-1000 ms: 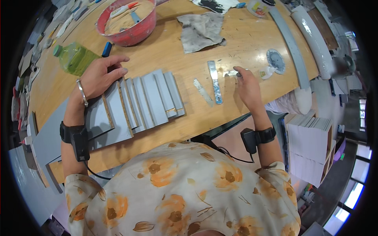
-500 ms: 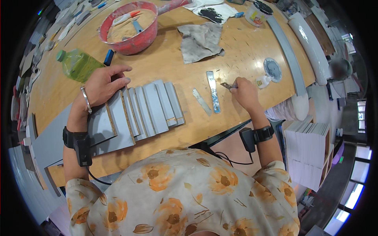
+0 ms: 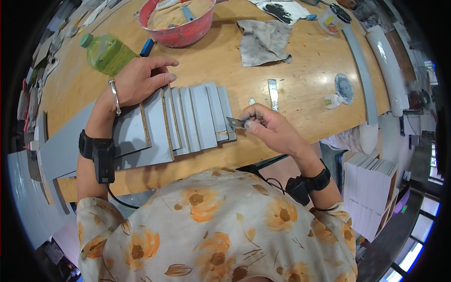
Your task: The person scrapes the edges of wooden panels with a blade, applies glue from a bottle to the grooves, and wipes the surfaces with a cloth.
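- Blade [image 3: 235,123] sits pinched between the thumb and fingers of your right hand [image 3: 267,126], its tip pointing left at the right end of the stepped stack of grey panels [image 3: 203,117]; whether it touches them, I cannot tell.
- Too steep an angle or too hard a push could gouge a grey face or chip an edge.
- Your grip sits close to the metal, so a slip could put your fingertips on its edge.
- Your left hand [image 3: 140,81] lies over the stack's upper edge, thumb and forefinger apart, other fingers mostly hidden; if it bears down too lightly, the overlapping panels could slide under a sideways push.
- The green bottle [image 3: 110,52] is just beside your left knuckles; a careless swing could knock it.
- The slack cable [image 3: 122,203] below your left forearm might snag on the table [image 3: 221,51].
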`<state>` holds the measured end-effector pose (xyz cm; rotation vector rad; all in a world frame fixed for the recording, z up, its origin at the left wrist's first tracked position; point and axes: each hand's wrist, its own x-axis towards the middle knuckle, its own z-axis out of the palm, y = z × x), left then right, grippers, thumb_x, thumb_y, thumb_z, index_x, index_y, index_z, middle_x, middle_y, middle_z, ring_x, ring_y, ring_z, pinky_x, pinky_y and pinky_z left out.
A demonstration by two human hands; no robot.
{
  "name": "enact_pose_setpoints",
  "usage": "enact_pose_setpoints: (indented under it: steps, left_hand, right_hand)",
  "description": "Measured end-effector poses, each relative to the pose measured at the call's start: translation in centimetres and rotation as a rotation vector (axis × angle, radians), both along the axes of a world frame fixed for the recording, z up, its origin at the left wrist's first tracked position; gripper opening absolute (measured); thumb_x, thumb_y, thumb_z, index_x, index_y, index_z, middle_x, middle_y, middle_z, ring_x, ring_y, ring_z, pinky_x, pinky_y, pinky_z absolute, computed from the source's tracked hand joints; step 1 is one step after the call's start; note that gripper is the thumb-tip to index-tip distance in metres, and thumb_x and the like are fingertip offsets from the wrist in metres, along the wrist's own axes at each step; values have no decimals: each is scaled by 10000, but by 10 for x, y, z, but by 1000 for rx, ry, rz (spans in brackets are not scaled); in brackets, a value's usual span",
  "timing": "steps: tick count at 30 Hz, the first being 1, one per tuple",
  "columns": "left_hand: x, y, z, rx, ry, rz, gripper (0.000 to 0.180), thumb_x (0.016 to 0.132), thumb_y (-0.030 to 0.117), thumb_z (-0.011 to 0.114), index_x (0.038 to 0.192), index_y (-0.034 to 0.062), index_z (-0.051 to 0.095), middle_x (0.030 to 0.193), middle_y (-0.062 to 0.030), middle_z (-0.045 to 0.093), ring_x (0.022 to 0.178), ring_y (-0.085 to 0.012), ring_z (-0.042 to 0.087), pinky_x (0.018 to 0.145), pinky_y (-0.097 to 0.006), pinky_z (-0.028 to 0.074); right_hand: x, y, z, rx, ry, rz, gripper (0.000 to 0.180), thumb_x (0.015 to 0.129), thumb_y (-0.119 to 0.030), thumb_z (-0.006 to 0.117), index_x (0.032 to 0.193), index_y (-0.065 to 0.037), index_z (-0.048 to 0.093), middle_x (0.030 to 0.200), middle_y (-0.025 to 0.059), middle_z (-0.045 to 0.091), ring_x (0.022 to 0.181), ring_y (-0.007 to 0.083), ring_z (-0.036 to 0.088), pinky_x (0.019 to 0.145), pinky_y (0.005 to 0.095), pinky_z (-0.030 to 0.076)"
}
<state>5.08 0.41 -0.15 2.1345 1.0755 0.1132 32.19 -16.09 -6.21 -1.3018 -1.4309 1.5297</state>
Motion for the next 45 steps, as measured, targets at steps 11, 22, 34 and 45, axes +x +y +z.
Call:
enact_pose_setpoints:
  steps: [11,22,34,45]
  left_hand:
    - [-3,-1,-7,37,-78,3,316,868,170,605,1130,-5,586,746,-57,610,680,-133,556,656,-280,459]
    - [-3,-1,-5,-43,-34,10,338,887,153,594,1185,-2,556,807,1,543,727,-84,496,688,-233,449]
    - [-2,1,-6,-33,-32,-3,355,894,163,585,1200,-11,540,810,2,547,738,-83,503,710,-231,451]
    - [-3,0,-8,-48,-32,27,362,889,175,596,1204,2,546,809,9,554,735,-76,507,707,-227,453]
  right_hand:
    - [-23,16,10,81,-323,77,199,832,-114,542,996,-52,636,779,121,635,673,235,587,669,319,463]
    - [-24,17,-6,295,-441,88,186,830,-144,564,989,-111,655,891,115,659,815,292,616,735,369,482]
    - [-16,27,-3,267,-416,233,184,812,-111,583,970,-138,673,937,80,664,798,283,616,734,365,491]
    - [11,16,21,-300,27,-165,295,868,-39,475,1131,37,583,940,47,645,841,97,575,752,231,463]
